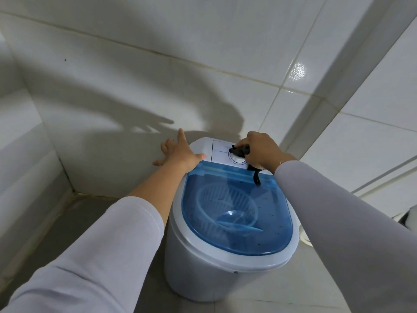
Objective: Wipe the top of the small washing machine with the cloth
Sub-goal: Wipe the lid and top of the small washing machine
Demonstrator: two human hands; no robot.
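Note:
A small white washing machine [203,265] stands on the floor against a tiled wall. Its see-through blue lid [266,213] shows a ribbed basket inside and carries dark specks. At the back is a white control panel [222,153] with a round dial. My right hand [261,150] is shut on a dark cloth [240,150] and presses it on the dial; a strip of cloth hangs down over the lid's back edge. My left hand [178,152] is spread, fingers apart, at the machine's back left corner, with the thumb on the top rim.
White tiled walls [135,86] close in behind and on both sides. The grey tiled floor [140,222] runs to a corner at the left. A white object [408,220] shows at the right edge, partly hidden by my right sleeve.

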